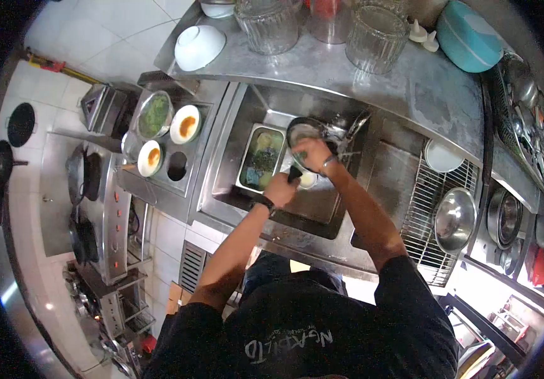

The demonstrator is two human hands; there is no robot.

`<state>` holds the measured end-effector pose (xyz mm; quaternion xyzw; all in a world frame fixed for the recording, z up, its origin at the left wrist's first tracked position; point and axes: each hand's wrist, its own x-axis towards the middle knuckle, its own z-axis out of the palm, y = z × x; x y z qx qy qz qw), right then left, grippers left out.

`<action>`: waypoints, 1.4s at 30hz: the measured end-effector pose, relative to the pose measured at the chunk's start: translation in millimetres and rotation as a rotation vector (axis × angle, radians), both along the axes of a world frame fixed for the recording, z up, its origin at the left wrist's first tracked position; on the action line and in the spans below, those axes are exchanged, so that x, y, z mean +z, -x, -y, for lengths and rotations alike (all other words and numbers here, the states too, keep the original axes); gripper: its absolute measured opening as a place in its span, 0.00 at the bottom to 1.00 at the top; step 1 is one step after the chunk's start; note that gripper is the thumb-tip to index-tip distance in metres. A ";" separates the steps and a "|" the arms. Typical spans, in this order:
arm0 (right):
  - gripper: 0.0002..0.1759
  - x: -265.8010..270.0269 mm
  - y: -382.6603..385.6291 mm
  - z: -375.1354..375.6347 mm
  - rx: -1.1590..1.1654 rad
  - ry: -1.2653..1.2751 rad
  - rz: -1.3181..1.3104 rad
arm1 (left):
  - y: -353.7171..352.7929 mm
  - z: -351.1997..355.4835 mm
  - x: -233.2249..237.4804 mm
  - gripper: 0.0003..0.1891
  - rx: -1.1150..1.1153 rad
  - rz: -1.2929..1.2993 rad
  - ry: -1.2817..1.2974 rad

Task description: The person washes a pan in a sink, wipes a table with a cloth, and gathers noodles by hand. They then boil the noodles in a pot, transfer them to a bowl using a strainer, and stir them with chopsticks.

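Over the sink [284,218], my left hand [281,189] is closed round the black handle of a frying pan [300,128], which is tilted above the basin. My right hand [313,153] presses into the pan with its fingers curled. A small greenish patch shows at those fingers, but blur hides what it is. Left of the pan, a rectangular metal container [241,170] stands in the sink with dark and greenish contents. A small pale bowl [308,181] lies under my hands. Behind the pan, shiny metal utensils [354,126] are partly hidden.
Two white bowls with brown-orange stains [186,124] [150,158] and a bowl of greens [155,115] sit left. Glass jars [376,41] and a white bowl [200,48] line the shelf. On the right, a wire rack [420,208] carries a steel bowl [455,220].
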<state>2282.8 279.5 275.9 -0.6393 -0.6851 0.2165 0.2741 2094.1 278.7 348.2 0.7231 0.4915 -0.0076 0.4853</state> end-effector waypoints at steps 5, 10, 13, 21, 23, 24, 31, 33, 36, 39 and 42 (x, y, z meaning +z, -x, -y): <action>0.22 -52.0 -53.9 17.6 -0.085 0.321 0.037 | 16.0 0.1 14.5 0.18 0.091 -0.026 0.357; 0.23 -2.4 -6.7 6.5 -0.331 0.088 -0.095 | 3.3 16.2 7.8 0.20 -0.063 -0.099 0.250; 0.22 -30.3 -4.3 30.9 0.150 -0.061 0.038 | 28.1 -9.0 -9.5 0.24 -0.249 0.031 0.055; 0.21 -21.2 29.5 19.7 -0.210 -0.046 -0.167 | 36.4 15.3 -33.9 0.25 -0.382 -0.063 -0.380; 0.22 -13.6 40.0 41.9 -0.049 0.140 -0.120 | 52.9 0.9 -45.2 0.23 -0.322 -0.077 -0.327; 0.22 -61.4 33.8 46.9 0.009 0.127 0.004 | 60.2 -5.6 -49.4 0.22 -0.262 -0.090 -0.275; 0.22 -2.8 58.1 7.6 -0.287 0.080 -0.203 | 68.6 12.3 -44.2 0.21 -0.134 -0.174 0.047; 0.19 8.7 78.4 24.1 -0.112 0.107 -0.281 | 77.1 -0.9 -32.8 0.25 -0.293 -0.123 -0.382; 0.20 -60.0 52.8 35.2 0.040 0.119 -0.238 | 100.5 -17.0 -33.9 0.23 -0.154 -0.157 -0.187; 0.20 -48.5 46.6 2.3 -0.143 0.210 -0.110 | 97.0 12.9 24.1 0.22 -0.003 -0.101 0.246; 0.21 -9.0 88.5 -20.4 -0.320 0.241 -0.163 | 100.7 19.8 -10.4 0.21 -0.010 -0.187 0.383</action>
